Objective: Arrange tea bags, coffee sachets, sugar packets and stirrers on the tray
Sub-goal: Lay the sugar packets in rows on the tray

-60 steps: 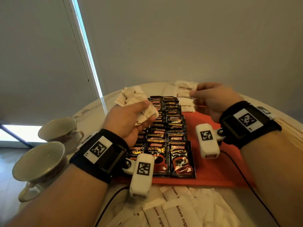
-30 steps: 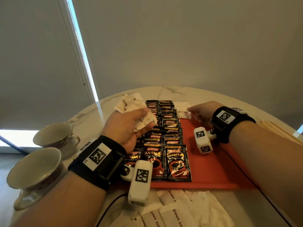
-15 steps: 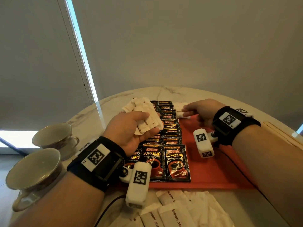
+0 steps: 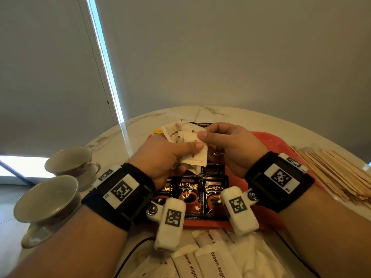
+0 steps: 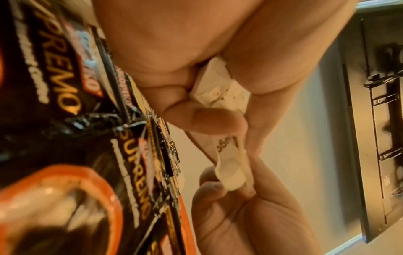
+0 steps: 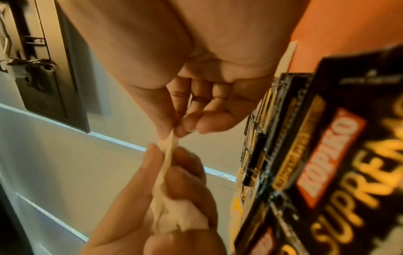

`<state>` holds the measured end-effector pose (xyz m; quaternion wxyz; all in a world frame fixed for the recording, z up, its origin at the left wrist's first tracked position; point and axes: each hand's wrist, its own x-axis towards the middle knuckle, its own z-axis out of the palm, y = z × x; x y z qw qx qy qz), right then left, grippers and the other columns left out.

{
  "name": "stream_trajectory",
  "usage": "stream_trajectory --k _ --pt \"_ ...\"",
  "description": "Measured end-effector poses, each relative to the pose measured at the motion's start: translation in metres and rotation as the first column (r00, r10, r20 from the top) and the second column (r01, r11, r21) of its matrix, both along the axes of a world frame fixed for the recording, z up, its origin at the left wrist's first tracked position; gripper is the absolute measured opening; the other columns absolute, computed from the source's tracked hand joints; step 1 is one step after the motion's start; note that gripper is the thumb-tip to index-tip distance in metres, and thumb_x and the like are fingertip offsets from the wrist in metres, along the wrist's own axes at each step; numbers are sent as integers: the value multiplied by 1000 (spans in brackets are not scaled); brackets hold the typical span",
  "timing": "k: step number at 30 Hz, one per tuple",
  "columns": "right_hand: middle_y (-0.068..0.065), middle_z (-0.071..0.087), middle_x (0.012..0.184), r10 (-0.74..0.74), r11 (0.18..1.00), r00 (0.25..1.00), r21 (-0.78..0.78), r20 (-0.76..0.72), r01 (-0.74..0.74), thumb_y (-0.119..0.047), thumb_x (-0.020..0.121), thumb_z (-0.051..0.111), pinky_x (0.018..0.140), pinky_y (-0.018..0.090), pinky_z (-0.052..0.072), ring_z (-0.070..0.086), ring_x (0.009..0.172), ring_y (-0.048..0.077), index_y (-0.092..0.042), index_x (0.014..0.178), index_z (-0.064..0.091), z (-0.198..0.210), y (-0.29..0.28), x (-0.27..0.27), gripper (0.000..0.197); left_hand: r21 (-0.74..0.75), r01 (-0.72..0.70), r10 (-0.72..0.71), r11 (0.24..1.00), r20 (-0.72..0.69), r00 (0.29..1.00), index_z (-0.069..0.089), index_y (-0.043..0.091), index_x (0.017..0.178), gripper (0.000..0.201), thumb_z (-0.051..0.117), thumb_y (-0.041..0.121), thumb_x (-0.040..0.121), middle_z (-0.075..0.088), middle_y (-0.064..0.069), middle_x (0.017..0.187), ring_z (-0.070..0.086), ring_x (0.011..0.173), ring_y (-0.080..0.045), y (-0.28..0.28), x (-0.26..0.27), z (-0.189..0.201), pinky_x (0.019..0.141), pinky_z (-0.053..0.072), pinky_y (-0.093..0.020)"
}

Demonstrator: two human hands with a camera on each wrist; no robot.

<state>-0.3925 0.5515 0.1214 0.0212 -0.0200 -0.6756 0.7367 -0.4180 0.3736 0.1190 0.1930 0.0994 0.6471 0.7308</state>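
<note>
Head view alone takes in the whole table: the left hand grips a bunch of sugar packets above the red tray, and the right hand pinches the top packet's edge between thumb and forefinger. Left wrist view adds what is hidden there: the packets' crumpled lower ends bunched in the palm. Right wrist view shows the pinched packet edge-on, thin and flat. The packets are white paper, printed "brown sugar". Coffee sachets lie in overlapping rows on the tray, black with gold lettering; three fronts show, the rest uncountable. Two cups stand to the left, a sheaf of wooden stirrers lies to the right, and more packets lie loose nearest the person.
</note>
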Motion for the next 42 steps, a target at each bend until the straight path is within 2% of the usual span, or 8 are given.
stream_trajectory --k 3,8,11,14,19,24,32,42 --pt "2 67 71 -53 997 999 -61 -10 53 -12 89 74 56 28 55 60 61 14 -9 90 67 2 -2 -2 8 20 -59 59 998 30 998 68 13 121 35 79 12 88 81 -7 98 77 72 -19 0 -2 0 43 49 -20" --pt "15 76 99 -120 957 992 -269 -24 109 -13 102 56 64 36 62 74 76 23 -6 111 59 11 -2 -6 12 59 -145 139 988 87 986 65 10 120 26 73 10 95 81 -7 91 77 68 -21 1 -5 2 42 51 -21" --pt "10 76 93 -173 950 983 -274 -63 149 -14 104 54 61 36 63 74 74 20 -8 111 60 13 -2 -8 11 122 -235 215 964 162 963 63 13 117 17 67 11 100 81 -9 87 79 69 -24 0 -9 3 43 55 -25" --pt "2 75 84 -194 969 977 -174 -94 176 -16 103 57 53 31 59 72 70 18 -13 109 63 13 -3 -8 9 167 -302 260 939 232 937 59 13 122 21 64 11 102 77 -18 106 79 72 -33 0 -9 4 45 58 -32" --pt "1 74 79 -109 947 963 269 -248 176 -26 95 70 57 32 53 62 63 16 -20 98 69 11 -8 -4 7 182 -230 190 956 213 958 65 10 115 13 62 18 104 81 -15 93 79 71 -33 2 -1 8 46 60 -35" --pt "6 75 82 -23 921 972 374 -233 111 -24 94 72 54 27 53 62 63 17 -15 101 70 17 -9 2 12 174 -81 61 981 114 992 70 12 118 31 74 28 91 81 -13 99 78 78 -27 0 0 8 51 60 -29" --pt "4 69 78 74 972 997 226 -13 -69 -21 73 86 54 26 53 61 61 13 -7 95 70 22 0 2 30 227 -106 116 968 -32 993 69 2 123 52 82 11 73 80 -13 108 78 87 -23 -2 -8 2 58 58 -23" --pt "9 69 81 -262 963 962 41 -71 265 -15 86 80 54 30 54 57 60 15 -8 83 72 24 4 -6 11 267 -135 131 954 33 991 66 7 121 40 77 1 84 81 -12 102 80 86 -25 -2 -11 0 56 61 -24"
